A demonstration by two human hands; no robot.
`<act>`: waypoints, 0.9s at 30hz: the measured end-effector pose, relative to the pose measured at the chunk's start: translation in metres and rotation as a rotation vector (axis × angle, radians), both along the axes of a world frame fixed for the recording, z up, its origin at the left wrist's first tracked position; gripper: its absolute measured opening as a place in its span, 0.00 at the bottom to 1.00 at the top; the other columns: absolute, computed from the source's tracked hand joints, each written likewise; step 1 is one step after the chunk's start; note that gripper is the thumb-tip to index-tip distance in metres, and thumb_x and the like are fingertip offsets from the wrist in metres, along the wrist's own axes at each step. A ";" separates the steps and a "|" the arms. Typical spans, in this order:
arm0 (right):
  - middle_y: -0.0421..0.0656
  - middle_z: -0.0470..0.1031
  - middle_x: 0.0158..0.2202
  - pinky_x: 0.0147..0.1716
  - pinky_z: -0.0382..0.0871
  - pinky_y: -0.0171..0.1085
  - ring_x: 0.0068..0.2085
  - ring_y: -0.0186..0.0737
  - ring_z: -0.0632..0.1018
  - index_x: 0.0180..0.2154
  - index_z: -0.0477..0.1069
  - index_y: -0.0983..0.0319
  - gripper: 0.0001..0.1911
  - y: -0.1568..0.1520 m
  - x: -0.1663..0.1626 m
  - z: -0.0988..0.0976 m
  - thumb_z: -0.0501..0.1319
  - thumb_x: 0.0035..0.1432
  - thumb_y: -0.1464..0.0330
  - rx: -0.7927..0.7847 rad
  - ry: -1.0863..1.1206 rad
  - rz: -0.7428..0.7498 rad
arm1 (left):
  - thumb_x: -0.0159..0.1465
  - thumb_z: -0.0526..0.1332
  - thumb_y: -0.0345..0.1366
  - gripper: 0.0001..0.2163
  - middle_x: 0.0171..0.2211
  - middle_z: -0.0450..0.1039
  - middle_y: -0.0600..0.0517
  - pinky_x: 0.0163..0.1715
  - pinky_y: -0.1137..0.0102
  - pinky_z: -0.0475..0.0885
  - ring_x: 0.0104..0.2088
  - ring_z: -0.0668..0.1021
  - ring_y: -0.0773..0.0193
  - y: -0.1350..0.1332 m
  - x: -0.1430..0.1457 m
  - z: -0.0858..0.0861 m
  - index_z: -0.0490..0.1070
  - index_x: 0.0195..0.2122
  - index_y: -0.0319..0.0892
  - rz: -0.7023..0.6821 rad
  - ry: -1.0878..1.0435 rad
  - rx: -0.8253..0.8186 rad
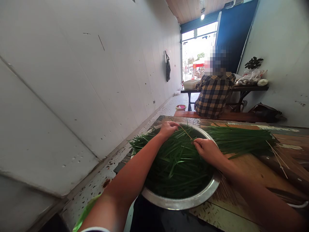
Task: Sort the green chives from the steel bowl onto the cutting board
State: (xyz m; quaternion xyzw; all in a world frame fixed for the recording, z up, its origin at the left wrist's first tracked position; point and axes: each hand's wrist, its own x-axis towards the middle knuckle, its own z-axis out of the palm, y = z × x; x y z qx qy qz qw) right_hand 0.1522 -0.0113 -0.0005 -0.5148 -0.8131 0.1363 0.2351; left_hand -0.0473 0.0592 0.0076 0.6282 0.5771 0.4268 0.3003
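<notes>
A thin bamboo skewer [185, 132] slants between my two hands, over a steel basin [180, 204] of long green chives [176, 164]. My left hand [169, 129] has its fingers closed in a pinch at the skewer's far end, above the basin's far side. The near end sits in the closed fingers of my right hand [205, 149], above the right rim. A bit of green shows at the right fingertips, too small to tell how it sits on the skewer. Some chives hang over the basin's left rim.
A pile of chives [241, 138] lies right of the basin by a wooden board [251, 167]. Loose skewers [278, 158] lie farther right, more skewers [225, 190] beside the basin. A person in a plaid shirt [216, 93] sits ahead, back turned. A wall [84, 80] stands left.
</notes>
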 end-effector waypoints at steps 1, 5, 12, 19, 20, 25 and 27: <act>0.45 0.78 0.31 0.32 0.59 0.33 0.32 0.37 0.75 0.31 0.74 0.62 0.16 0.000 0.000 0.001 0.48 0.59 0.67 0.000 -0.004 -0.005 | 0.52 0.58 0.29 0.12 0.26 0.76 0.50 0.30 0.75 0.67 0.26 0.72 0.69 -0.002 0.001 0.001 0.78 0.35 0.36 -0.008 0.018 0.001; 0.45 0.79 0.33 0.33 0.60 0.33 0.34 0.37 0.75 0.33 0.74 0.62 0.15 0.001 0.000 0.001 0.49 0.59 0.68 0.004 0.011 -0.034 | 0.51 0.61 0.31 0.09 0.27 0.77 0.51 0.30 0.76 0.68 0.29 0.74 0.67 -0.017 0.010 0.015 0.79 0.32 0.39 -0.175 0.105 0.001; 0.46 0.79 0.34 0.34 0.60 0.33 0.34 0.37 0.76 0.34 0.74 0.63 0.15 0.004 0.000 -0.002 0.49 0.60 0.68 0.010 0.025 -0.059 | 0.52 0.64 0.38 0.08 0.28 0.77 0.51 0.34 0.74 0.68 0.31 0.75 0.65 -0.023 0.010 0.027 0.80 0.30 0.41 -0.279 0.246 0.053; 0.46 0.79 0.33 0.33 0.60 0.33 0.33 0.38 0.76 0.33 0.74 0.62 0.16 0.004 0.000 -0.001 0.48 0.59 0.68 0.026 -0.047 -0.069 | 0.46 0.68 0.33 0.03 0.22 0.73 0.51 0.39 0.69 0.66 0.31 0.74 0.61 -0.005 0.020 -0.004 0.75 0.19 0.42 -0.055 0.534 0.135; 0.46 0.79 0.32 0.33 0.60 0.33 0.33 0.38 0.76 0.32 0.74 0.62 0.16 0.003 0.000 -0.001 0.48 0.59 0.68 0.030 -0.050 -0.068 | 0.45 0.68 0.31 0.04 0.21 0.72 0.51 0.39 0.69 0.66 0.31 0.74 0.61 -0.006 0.024 -0.003 0.74 0.17 0.42 -0.026 0.532 0.121; 0.46 0.79 0.33 0.32 0.59 0.33 0.34 0.38 0.76 0.33 0.74 0.62 0.16 0.002 -0.002 0.001 0.48 0.59 0.68 0.035 -0.066 -0.080 | 0.47 0.65 0.31 0.01 0.20 0.72 0.51 0.32 0.72 0.66 0.26 0.72 0.65 -0.014 0.024 0.010 0.75 0.20 0.40 0.008 0.405 -0.051; 0.46 0.79 0.34 0.33 0.60 0.33 0.35 0.38 0.76 0.33 0.74 0.62 0.16 0.001 -0.003 0.002 0.48 0.59 0.68 0.020 -0.066 -0.073 | 0.49 0.64 0.33 0.04 0.21 0.72 0.51 0.28 0.73 0.65 0.25 0.71 0.66 -0.012 0.018 0.011 0.76 0.24 0.38 0.028 0.316 -0.089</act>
